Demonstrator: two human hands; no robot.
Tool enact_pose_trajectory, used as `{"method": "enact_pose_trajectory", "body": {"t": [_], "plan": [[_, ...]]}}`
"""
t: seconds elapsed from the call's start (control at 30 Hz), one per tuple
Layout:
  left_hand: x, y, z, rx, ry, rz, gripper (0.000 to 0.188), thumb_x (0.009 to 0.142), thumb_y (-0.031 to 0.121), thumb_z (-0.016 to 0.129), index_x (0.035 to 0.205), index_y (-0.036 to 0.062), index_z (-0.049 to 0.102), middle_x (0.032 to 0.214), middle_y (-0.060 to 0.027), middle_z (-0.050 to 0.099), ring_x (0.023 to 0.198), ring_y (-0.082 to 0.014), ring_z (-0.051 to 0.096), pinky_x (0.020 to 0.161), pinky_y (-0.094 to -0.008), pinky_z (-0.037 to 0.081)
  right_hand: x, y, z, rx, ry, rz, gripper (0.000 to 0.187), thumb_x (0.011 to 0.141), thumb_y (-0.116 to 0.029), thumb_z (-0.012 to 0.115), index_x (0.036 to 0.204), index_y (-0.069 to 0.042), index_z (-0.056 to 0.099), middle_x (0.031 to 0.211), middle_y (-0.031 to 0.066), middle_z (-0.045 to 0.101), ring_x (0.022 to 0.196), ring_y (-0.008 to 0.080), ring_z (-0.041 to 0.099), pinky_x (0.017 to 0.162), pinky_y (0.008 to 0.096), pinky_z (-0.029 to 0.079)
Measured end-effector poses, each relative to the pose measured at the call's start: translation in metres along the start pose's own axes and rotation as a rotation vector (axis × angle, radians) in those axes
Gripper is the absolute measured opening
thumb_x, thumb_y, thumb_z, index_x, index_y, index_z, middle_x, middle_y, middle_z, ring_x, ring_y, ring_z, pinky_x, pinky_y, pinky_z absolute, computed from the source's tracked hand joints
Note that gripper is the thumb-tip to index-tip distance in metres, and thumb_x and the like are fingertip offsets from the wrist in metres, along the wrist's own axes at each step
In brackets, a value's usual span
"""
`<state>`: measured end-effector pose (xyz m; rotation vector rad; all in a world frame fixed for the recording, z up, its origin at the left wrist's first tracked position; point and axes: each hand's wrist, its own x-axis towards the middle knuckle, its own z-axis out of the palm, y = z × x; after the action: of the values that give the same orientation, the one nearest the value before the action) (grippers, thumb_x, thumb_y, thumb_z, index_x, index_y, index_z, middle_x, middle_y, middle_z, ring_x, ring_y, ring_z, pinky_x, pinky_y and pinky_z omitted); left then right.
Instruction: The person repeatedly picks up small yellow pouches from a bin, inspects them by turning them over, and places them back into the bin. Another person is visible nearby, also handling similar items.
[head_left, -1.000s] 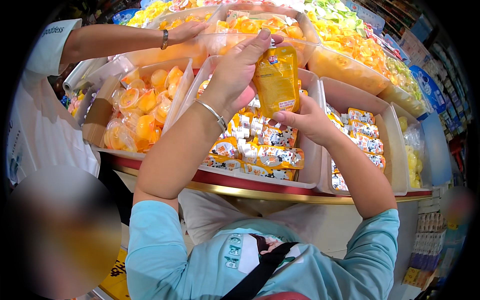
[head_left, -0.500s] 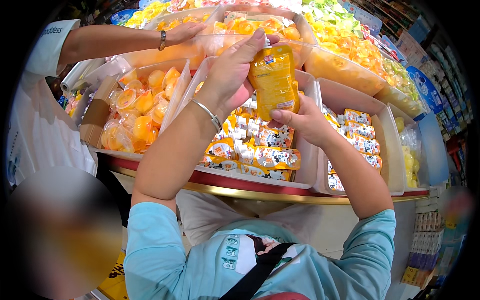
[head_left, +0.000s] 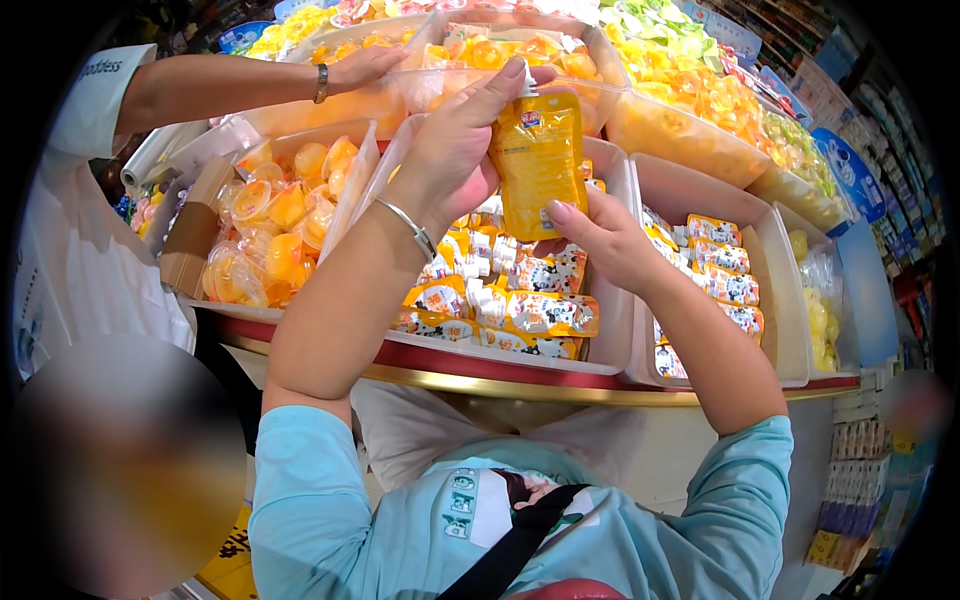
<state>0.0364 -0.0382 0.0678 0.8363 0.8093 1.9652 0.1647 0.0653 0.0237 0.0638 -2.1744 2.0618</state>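
Observation:
A yellow spouted pouch [head_left: 538,165] is held upright between my two hands, its printed back facing me. My left hand [head_left: 468,140] pinches it at the white spout on top, thumb and fingers closed. Lower down, my right hand [head_left: 602,238] grips the bottom right corner, thumb on the front. Below the pouch, a translucent bin [head_left: 612,345] contains several orange-and-white pouches [head_left: 545,313] with white caps, lying in rows. Similar pouches [head_left: 722,262] lie in the bin [head_left: 785,300] to its right.
To the left, a bin [head_left: 362,165] is heaped with orange jelly cups [head_left: 285,205]. More bins of orange and green sweets rise behind. Another person's hand [head_left: 368,68] rests at a back bin's rim. A gold-edged red counter front [head_left: 480,385] runs before me.
The pouch and both hands have shifted very slightly left, and the pouch now stands straighter. My right thumb lies a little higher on its front. The other person's arm has barely moved.

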Motion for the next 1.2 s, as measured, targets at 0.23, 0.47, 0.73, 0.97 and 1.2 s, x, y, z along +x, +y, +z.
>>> {"method": "enact_pose_trajectory", "body": {"t": [0.23, 0.47, 0.73, 0.97, 1.2], "plan": [[0.000, -0.014, 0.002, 0.153, -0.011, -0.042, 0.033, 0.082, 0.027, 0.054, 0.104, 0.0022, 0.051, 0.098, -0.0066, 0.056, 0.090, -0.0147, 0.054, 0.077, -0.0301, 0.045, 0.003, 0.007, -0.007, -0.070, 0.140, -0.046, 0.033, 0.089, -0.026, 0.041, 0.110, 0.000, 0.042, 0.096, 0.0077, 0.054, 0.080, 0.0142, 0.056, 0.071, 0.0268, 0.047], [-0.002, -0.013, 0.006, 0.212, 0.085, -0.006, 0.028, 0.082, 0.024, 0.055, 0.098, 0.0013, 0.055, 0.091, -0.0050, 0.059, 0.082, -0.0129, 0.057, 0.074, -0.0268, 0.046, 0.002, 0.005, -0.007, 0.000, 0.108, -0.057, 0.032, 0.089, -0.027, 0.041, 0.106, 0.000, 0.042, 0.097, 0.0088, 0.054, 0.080, 0.0147, 0.056, 0.069, 0.0267, 0.047], [-0.001, -0.015, 0.004, 0.221, 0.104, 0.007, 0.028, 0.081, 0.023, 0.057, 0.096, -0.0001, 0.055, 0.091, -0.0055, 0.059, 0.082, -0.0120, 0.056, 0.074, -0.0264, 0.046, 0.002, 0.002, 0.000, 0.049, 0.143, -0.108, 0.036, 0.086, -0.028, 0.047, 0.112, -0.003, 0.042, 0.098, 0.0051, 0.054, 0.085, 0.0125, 0.054, 0.074, 0.0264, 0.043], [-0.002, -0.015, 0.006, 0.300, 0.047, -0.055, 0.035, 0.079, 0.028, 0.060, 0.097, -0.0018, 0.053, 0.089, -0.0066, 0.058, 0.082, -0.0128, 0.055, 0.073, -0.0257, 0.044, 0.002, 0.001, -0.010, -0.018, 0.129, -0.009, 0.036, 0.082, -0.021, 0.053, 0.111, -0.005, 0.040, 0.100, 0.0049, 0.053, 0.087, 0.0120, 0.054, 0.073, 0.0263, 0.043], [0.003, -0.028, -0.007, 0.630, -0.143, -0.049, 0.040, 0.076, 0.027, 0.062, 0.102, -0.0005, 0.051, 0.091, -0.0050, 0.057, 0.084, -0.0107, 0.054, 0.074, -0.0241, 0.042, 0.005, 0.006, -0.020, 0.079, 0.297, -0.130, 0.029, 0.083, -0.018, 0.051, 0.107, -0.004, 0.042, 0.097, 0.0035, 0.053, 0.083, 0.0105, 0.052, 0.070, 0.0248, 0.042]]}}
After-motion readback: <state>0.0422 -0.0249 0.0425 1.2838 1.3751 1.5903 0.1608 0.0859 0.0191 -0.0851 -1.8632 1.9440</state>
